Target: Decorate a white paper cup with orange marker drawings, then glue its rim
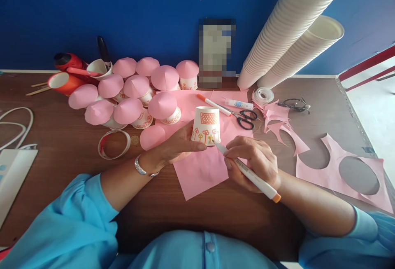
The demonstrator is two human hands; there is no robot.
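My left hand (176, 144) grips an upturned white paper cup (206, 125) decorated with an orange hatched window and small orange flowers. My right hand (254, 162) pinches a white marker with an orange end (249, 174), its tip touching the cup's lower edge. Both hands hover over a sheet of pink paper (202, 170) on the brown table. A pink paper circle (152, 137) lies just left of my left hand.
Several pink-capped cup mushrooms (135, 92) cluster behind. Scissors (245, 118), a second orange marker (214, 104), a glue tube (239, 104) and tape rolls (263, 95) (114, 143) lie nearby. Pink offcuts (333, 170) lie on the right. Two cup stacks (290, 26) lean on the blue wall.
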